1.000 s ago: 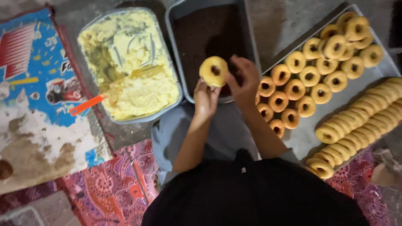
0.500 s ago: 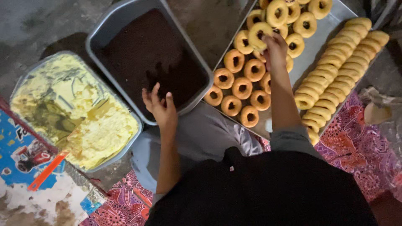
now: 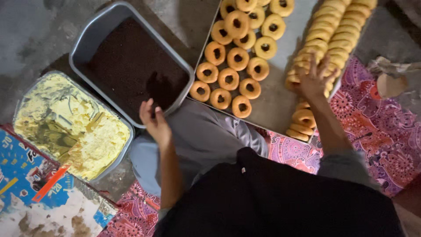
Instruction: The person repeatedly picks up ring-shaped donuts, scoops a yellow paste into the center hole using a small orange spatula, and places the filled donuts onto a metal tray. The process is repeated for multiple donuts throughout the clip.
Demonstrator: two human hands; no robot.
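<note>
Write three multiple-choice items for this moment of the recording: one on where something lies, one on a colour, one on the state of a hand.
1. Where does the right hand rest?
A. In the tub of yellow cream
B. On the row of upright stacked doughnuts on the metal tray
C. On the patterned cloth

2. What colour is the filling of the grey rectangular tub?
A. Dark brown
B. White
C. Green

3. How is the left hand?
A. Gripping a doughnut
B. Deep in the yellow cream
C. Empty, at the near edge of the grey tub

Answers:
1. B, its spread fingers lie on the stacked row on the tray's right side.
2. A, the tub holds a dark brown crumbly layer.
3. C, nothing shows in the hand, and it lies beside the tub's rim.
</note>
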